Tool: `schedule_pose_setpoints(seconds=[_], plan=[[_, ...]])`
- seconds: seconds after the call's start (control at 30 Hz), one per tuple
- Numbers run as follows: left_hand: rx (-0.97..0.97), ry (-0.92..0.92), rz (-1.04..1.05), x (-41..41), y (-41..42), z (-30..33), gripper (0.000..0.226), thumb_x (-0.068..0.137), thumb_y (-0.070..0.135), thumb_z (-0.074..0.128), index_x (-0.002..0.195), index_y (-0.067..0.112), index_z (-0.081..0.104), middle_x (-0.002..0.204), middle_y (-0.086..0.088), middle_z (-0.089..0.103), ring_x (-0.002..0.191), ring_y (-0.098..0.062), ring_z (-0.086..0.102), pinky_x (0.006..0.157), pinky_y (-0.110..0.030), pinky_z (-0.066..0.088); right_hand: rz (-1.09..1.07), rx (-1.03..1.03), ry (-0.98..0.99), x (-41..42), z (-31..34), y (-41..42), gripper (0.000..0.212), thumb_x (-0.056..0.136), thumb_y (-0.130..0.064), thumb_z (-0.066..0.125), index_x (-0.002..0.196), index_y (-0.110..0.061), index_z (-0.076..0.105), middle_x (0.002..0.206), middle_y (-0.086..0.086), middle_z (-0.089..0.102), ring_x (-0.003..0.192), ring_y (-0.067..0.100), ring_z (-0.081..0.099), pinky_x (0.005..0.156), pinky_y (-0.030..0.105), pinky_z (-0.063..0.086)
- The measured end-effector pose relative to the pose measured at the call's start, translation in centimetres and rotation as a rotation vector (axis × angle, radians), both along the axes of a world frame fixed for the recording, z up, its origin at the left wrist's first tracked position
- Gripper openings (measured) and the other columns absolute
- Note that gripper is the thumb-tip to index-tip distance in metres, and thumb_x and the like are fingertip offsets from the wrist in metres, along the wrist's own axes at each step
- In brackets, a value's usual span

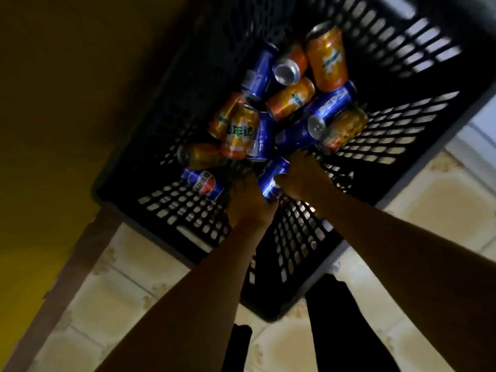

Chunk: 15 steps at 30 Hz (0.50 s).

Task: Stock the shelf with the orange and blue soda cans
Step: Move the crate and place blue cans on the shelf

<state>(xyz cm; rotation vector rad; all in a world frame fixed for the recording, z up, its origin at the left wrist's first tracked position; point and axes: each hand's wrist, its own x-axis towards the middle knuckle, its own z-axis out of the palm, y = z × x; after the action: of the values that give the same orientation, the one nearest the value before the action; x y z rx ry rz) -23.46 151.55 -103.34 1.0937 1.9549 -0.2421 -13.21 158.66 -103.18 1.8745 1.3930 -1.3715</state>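
Observation:
A black slatted crate (292,237) stands on the floor and holds several orange and blue soda cans lying in a loose heap. An orange can (327,59) lies at the far end, and a blue can (204,183) with a red and white logo lies at the near left. Both my arms reach down into the crate. My right hand (304,175) grips a blue can (271,181) at the near side of the heap, thumb across it. My left hand (249,202) is pressed against that can's left side. Its fingers curl downward, and what lies under them is hidden.
A yellow surface (53,89) with a brown edge (69,261) runs along the left of the crate. Pale patterned floor tiles (134,277) lie around it. My dark trouser legs (349,331) stand just in front of the crate's near corner.

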Motion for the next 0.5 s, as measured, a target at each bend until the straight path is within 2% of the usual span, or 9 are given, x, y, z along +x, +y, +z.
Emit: schedule_pose_setpoints(seconds=[0.07, 0.17, 0.27, 0.37, 0.43, 0.5], plan=[[-0.037, 0.011, 0.016, 0.0, 0.2, -4.4, 0.087, 0.080, 0.042, 0.071, 0.148, 0.013, 0.025, 0.148, -0.013, 0.032, 0.137, -0.031, 0.030, 0.107, -0.047, 0.036, -0.126, -0.027, -0.007, 0.2, -4.4, 0.5, 0.068, 0.089, -0.030, 0.062, 0.142, -0.002, 0.030, 0.142, 0.019, 0.042, 0.129, 0.035, 0.043, 0.099, 0.037, 0.040], [-0.076, 0.031, -0.002, 0.4, -0.4, -9.2, 0.090, 0.074, 0.049, 0.073, 0.145, 0.014, 0.030, 0.146, -0.011, 0.037, 0.134, -0.031, 0.034, 0.105, -0.051, 0.037, -0.421, -0.104, 0.072, -0.1, -9.0, 0.2, 0.061, 0.089, -0.029, 0.065, 0.139, -0.003, 0.042, 0.140, 0.015, 0.047, 0.128, 0.031, 0.047, 0.103, 0.033, 0.038], [-0.045, 0.024, 0.012, 0.7, -1.4, -11.6, 0.088, 0.070, 0.053, 0.075, 0.141, 0.016, 0.037, 0.141, -0.009, 0.044, 0.129, -0.031, 0.043, 0.101, -0.051, 0.040, -0.730, -0.159, 0.123, -1.3, -11.0, -1.0, 0.066, 0.082, -0.026, 0.074, 0.135, -0.001, 0.045, 0.132, 0.016, 0.053, 0.118, 0.033, 0.055, 0.102, 0.044, 0.046], [-0.059, -0.081, 0.111, 0.2, -1.5, -10.7, 0.081, 0.068, 0.045, 0.080, 0.136, 0.020, 0.045, 0.137, -0.004, 0.052, 0.125, -0.027, 0.049, 0.103, -0.046, 0.041, -0.864, -0.132, 0.112, -1.6, -10.1, -1.8, 0.076, 0.073, -0.027, 0.082, 0.134, 0.002, 0.046, 0.128, 0.016, 0.056, 0.114, 0.035, 0.058, 0.096, 0.044, 0.050], [-0.123, -0.184, 0.189, -0.1, -1.4, -7.7, 0.076, 0.069, 0.039, 0.082, 0.136, 0.022, 0.048, 0.137, 0.000, 0.052, 0.126, -0.022, 0.049, 0.106, -0.032, 0.037, -0.945, -0.129, 0.124, -1.5, -7.6, -2.1, 0.074, 0.073, -0.020, 0.083, 0.132, 0.004, 0.045, 0.125, 0.013, 0.057, 0.113, 0.033, 0.059, 0.094, 0.042, 0.050], [-0.173, -0.265, 0.270, -0.5, -1.3, -3.1, 0.069, 0.071, 0.036, 0.081, 0.132, 0.022, 0.052, 0.132, 0.001, 0.056, 0.124, -0.021, 0.051, 0.095, -0.023, 0.034, -0.959, -0.123, 0.126, -1.5, -3.6, -2.3, 0.086, 0.065, -0.022, 0.088, 0.135, -0.001, 0.042, 0.126, 0.012, 0.057, 0.113, 0.033, 0.059, 0.095, 0.045, 0.051]])
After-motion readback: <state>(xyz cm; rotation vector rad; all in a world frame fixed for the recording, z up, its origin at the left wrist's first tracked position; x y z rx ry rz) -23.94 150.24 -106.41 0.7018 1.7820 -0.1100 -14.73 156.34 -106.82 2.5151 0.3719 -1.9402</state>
